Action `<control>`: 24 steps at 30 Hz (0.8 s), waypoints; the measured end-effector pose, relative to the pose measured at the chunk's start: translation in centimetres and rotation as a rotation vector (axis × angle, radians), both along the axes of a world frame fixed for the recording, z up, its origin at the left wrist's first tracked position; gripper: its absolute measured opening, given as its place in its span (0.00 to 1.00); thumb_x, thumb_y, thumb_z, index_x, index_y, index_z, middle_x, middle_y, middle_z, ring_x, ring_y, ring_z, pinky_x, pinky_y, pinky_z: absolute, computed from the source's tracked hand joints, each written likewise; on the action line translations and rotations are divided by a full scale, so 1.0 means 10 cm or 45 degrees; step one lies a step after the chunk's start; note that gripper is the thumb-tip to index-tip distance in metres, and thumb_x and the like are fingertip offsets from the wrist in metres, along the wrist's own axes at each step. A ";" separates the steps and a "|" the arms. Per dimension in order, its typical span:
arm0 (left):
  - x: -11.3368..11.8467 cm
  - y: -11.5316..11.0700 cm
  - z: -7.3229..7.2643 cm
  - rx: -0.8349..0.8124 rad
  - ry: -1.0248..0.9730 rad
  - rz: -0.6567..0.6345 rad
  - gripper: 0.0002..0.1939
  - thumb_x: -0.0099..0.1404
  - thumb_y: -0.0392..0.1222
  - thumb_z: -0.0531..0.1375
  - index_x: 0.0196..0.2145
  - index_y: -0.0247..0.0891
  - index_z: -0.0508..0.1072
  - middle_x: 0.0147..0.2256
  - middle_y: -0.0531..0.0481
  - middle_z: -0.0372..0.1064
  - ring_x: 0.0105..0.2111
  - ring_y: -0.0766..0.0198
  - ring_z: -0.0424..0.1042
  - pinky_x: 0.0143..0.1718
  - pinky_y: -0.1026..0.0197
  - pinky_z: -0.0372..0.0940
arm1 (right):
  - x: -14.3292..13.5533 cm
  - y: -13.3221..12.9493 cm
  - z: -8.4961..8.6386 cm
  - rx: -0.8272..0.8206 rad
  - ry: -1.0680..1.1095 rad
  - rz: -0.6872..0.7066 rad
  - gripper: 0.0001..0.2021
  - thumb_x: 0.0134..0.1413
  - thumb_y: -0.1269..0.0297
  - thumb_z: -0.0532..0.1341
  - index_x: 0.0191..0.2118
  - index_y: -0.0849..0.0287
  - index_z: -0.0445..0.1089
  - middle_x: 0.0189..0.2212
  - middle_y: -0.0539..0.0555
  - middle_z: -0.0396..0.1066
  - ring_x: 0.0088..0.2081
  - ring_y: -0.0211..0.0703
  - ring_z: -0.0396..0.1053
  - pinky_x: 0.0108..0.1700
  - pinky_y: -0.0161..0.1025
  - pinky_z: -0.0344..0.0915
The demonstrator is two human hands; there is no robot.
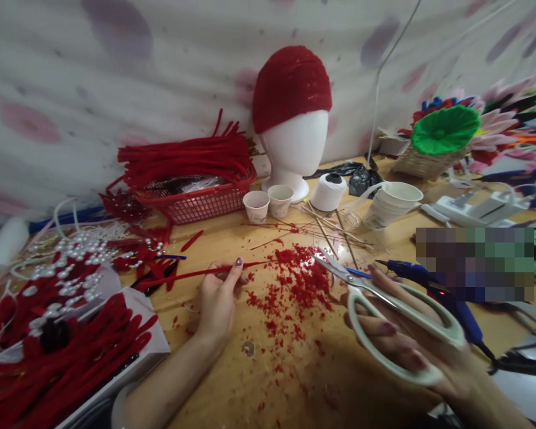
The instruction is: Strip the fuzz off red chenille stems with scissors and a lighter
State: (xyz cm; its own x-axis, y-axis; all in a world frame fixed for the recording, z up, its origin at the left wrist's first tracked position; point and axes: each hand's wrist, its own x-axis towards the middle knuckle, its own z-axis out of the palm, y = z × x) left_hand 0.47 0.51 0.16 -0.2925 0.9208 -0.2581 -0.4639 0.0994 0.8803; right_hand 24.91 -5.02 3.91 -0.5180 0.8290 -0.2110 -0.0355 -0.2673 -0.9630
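My left hand (218, 298) pinches a thin red fuzzy strip (178, 276) between thumb and fingers; its tapered tip points right, over the table. In my right hand (402, 333) are scissors (366, 295) with pale green handles, their blades pointing up and left, apart from the strip's tip. Red fuzz clippings (295, 286) lie scattered on the wooden table (232, 387) between the hands. A blue stick-like object (358, 273) shows beside the scissor blades, partly hidden by my right hand.
Behind stand a white mannequin head (295, 143) with a red cap, a red basket (205, 202) of red strips, paper cups (256, 205) and a white thread spool (329, 192). A box of red strips (156, 339) is at left; a blue glue gun (460, 316) and power strip (477, 208) at right.
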 end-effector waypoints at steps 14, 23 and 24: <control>0.00 0.02 -0.04 0.008 -0.018 0.015 0.21 0.40 0.46 0.73 0.29 0.33 0.71 0.23 0.56 0.71 0.23 0.70 0.69 0.30 0.66 0.63 | 0.07 -0.04 0.19 -0.011 0.036 -0.326 0.26 0.64 0.48 0.33 0.23 0.56 0.53 0.19 0.45 0.41 0.16 0.32 0.35 0.12 0.27 0.38; 0.00 0.01 -0.02 -0.004 -0.184 0.059 0.19 0.45 0.44 0.72 0.27 0.35 0.68 0.24 0.55 0.72 0.24 0.72 0.70 0.30 0.68 0.66 | 0.00 -0.06 -0.03 -0.209 0.129 -0.106 0.27 0.62 0.45 0.29 0.30 0.55 0.56 0.21 0.46 0.49 0.16 0.32 0.46 0.14 0.28 0.48; 0.00 0.01 -0.02 -0.001 -0.184 0.067 0.19 0.46 0.44 0.72 0.27 0.35 0.67 0.24 0.55 0.72 0.24 0.73 0.70 0.30 0.69 0.66 | 0.01 -0.05 -0.04 -0.236 0.140 -0.135 0.25 0.63 0.46 0.33 0.31 0.56 0.57 0.22 0.47 0.50 0.18 0.32 0.48 0.15 0.28 0.48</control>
State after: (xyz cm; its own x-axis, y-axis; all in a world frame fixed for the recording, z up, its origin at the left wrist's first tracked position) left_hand 0.47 0.63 -0.06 -0.2999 0.9051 -0.3016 -0.5905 0.0722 0.8038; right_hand 24.98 -5.56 3.53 -0.4581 0.8323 -0.3121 -0.1746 -0.4285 -0.8865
